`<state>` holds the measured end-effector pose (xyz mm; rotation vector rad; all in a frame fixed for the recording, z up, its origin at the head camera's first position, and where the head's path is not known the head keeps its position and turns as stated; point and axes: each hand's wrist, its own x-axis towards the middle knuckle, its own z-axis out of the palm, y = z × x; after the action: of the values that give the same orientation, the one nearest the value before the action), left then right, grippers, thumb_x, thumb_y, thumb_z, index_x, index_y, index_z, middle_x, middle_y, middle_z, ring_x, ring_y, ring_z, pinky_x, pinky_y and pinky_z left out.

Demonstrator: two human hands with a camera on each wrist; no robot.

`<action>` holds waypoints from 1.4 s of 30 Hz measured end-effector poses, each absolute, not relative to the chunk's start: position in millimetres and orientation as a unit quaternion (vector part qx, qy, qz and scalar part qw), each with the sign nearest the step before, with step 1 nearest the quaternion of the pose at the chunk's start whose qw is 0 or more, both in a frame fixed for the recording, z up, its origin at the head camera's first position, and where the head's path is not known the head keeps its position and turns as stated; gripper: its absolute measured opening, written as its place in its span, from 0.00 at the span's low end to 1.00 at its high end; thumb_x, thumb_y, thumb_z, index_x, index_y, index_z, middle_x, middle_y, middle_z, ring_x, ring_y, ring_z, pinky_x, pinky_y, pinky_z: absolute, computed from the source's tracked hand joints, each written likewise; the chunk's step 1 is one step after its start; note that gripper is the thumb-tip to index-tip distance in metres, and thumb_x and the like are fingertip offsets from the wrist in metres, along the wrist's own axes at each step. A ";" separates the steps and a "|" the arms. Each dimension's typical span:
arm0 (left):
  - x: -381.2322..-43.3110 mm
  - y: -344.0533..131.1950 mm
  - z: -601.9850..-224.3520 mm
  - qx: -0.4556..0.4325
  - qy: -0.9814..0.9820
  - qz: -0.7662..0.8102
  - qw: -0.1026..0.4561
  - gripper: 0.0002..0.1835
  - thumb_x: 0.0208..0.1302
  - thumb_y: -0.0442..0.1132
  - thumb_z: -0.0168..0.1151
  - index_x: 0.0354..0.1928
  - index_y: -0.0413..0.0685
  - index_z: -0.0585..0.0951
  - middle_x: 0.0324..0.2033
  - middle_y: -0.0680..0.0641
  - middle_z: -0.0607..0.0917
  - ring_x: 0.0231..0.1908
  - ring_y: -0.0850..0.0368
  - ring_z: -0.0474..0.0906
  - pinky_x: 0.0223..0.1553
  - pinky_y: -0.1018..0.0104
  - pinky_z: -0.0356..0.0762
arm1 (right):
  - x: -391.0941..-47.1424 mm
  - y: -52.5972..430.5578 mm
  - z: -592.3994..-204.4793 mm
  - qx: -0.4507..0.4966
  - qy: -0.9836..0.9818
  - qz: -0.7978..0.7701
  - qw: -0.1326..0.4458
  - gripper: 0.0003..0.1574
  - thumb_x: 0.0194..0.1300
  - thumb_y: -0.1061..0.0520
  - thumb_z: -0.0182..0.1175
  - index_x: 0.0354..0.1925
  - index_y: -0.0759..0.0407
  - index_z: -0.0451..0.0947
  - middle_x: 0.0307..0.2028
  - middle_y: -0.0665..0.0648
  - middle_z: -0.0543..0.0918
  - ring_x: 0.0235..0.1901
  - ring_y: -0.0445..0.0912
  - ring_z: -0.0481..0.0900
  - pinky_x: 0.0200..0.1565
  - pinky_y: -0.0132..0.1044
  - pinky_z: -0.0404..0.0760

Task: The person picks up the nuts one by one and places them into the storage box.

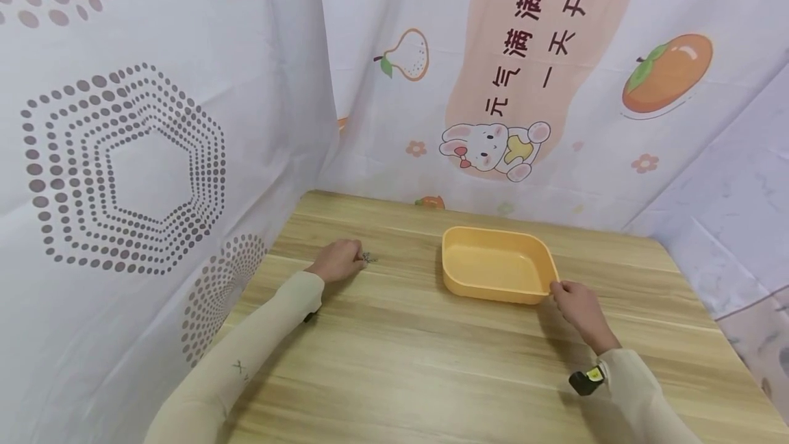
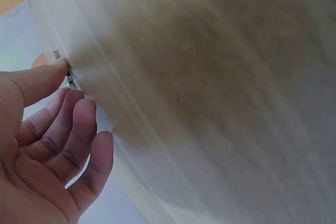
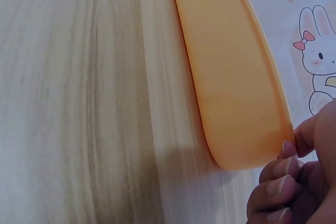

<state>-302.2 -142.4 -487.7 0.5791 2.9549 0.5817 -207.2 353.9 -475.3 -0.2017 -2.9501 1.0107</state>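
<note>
My left hand [image 1: 339,260] is low at the left side of the table, its thumb and fingertips closing around some small silvery metal pieces [image 1: 370,258]. In the left wrist view, a bit of dark, shiny metal [image 2: 70,80] shows between thumb and fingers; its exact kind is too small to tell. On the right, my right hand [image 1: 579,310] pinches the near right corner of a shallow yellow-orange plastic tray [image 1: 493,292] by its rim. The right wrist view shows thumb and forefinger at that corner, the other fingers curled below. The tray's visible inside holds nothing.
Both hands work over a wood-grain table [image 1: 394,375]. A white printed curtain [image 1: 382,129] hangs at its back edge, and another curtain [image 1: 271,88] borders the left side. A black wrist device [image 1: 584,382] sits below the right sleeve.
</note>
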 end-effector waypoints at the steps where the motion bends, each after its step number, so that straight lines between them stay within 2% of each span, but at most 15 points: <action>1: -302.2 -142.2 -487.6 0.188 0.963 0.189 0.038 0.06 0.61 0.42 0.65 0.33 0.50 0.78 0.29 0.55 0.80 0.28 0.61 0.75 0.32 0.65 0.75 | -207.2 353.8 -475.4 -0.065 -0.943 0.328 0.006 0.31 0.72 0.44 0.38 0.31 0.65 0.76 0.20 0.57 0.76 0.19 0.46 0.70 0.21 0.36 0.69; 10: -304.5 -140.5 -487.6 0.194 0.964 0.181 0.034 0.05 0.62 0.42 0.64 0.33 0.49 0.79 0.29 0.56 0.80 0.27 0.62 0.75 0.30 0.66 0.75 | -206.9 354.0 -475.4 -0.073 -0.936 0.344 0.005 0.30 0.72 0.44 0.38 0.32 0.65 0.75 0.21 0.58 0.76 0.19 0.45 0.71 0.20 0.36 0.70; 17: -304.1 -138.4 -485.0 0.193 0.961 0.195 0.034 0.10 0.59 0.47 0.66 0.30 0.50 0.78 0.26 0.56 0.79 0.25 0.60 0.73 0.27 0.66 0.72 | -207.3 354.0 -475.8 -0.073 -0.933 0.352 0.007 0.31 0.72 0.43 0.39 0.30 0.66 0.74 0.18 0.56 0.75 0.18 0.45 0.70 0.19 0.37 0.69; 21: -303.6 -135.9 -483.3 0.197 0.961 0.188 0.035 0.09 0.60 0.45 0.66 0.29 0.50 0.78 0.26 0.56 0.79 0.25 0.60 0.73 0.27 0.67 0.73 | -207.3 354.2 -477.2 -0.072 -0.935 0.346 0.007 0.31 0.73 0.43 0.38 0.31 0.66 0.74 0.19 0.56 0.75 0.18 0.45 0.70 0.20 0.36 0.69; 32: -302.1 -137.0 -484.3 0.200 0.963 0.173 0.045 0.06 0.59 0.41 0.66 0.34 0.47 0.81 0.33 0.54 0.84 0.34 0.59 0.79 0.39 0.63 0.79 | -205.4 352.2 -477.6 -0.075 -0.933 0.352 0.006 0.31 0.73 0.43 0.38 0.30 0.67 0.74 0.17 0.53 0.73 0.17 0.45 0.69 0.19 0.36 0.68; 39: -301.7 -139.5 -489.1 0.217 0.960 0.174 0.028 0.04 0.61 0.35 0.63 0.36 0.41 0.82 0.37 0.47 0.85 0.41 0.51 0.81 0.45 0.59 0.79 | -203.8 352.0 -477.3 -0.078 -0.931 0.357 0.005 0.31 0.73 0.43 0.39 0.31 0.66 0.74 0.16 0.54 0.73 0.16 0.45 0.69 0.18 0.36 0.68; 42: -301.7 -140.0 -490.5 0.216 0.962 0.168 0.023 0.05 0.61 0.36 0.63 0.36 0.40 0.81 0.36 0.47 0.84 0.41 0.50 0.80 0.45 0.58 0.79 | -204.0 352.1 -477.2 -0.076 -0.931 0.358 0.005 0.31 0.73 0.43 0.38 0.31 0.66 0.74 0.16 0.54 0.73 0.16 0.45 0.69 0.18 0.36 0.68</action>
<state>-301.7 -140.0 -490.5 0.6687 2.9776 0.5198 -204.0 352.1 -477.2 -0.2390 -2.9142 1.1202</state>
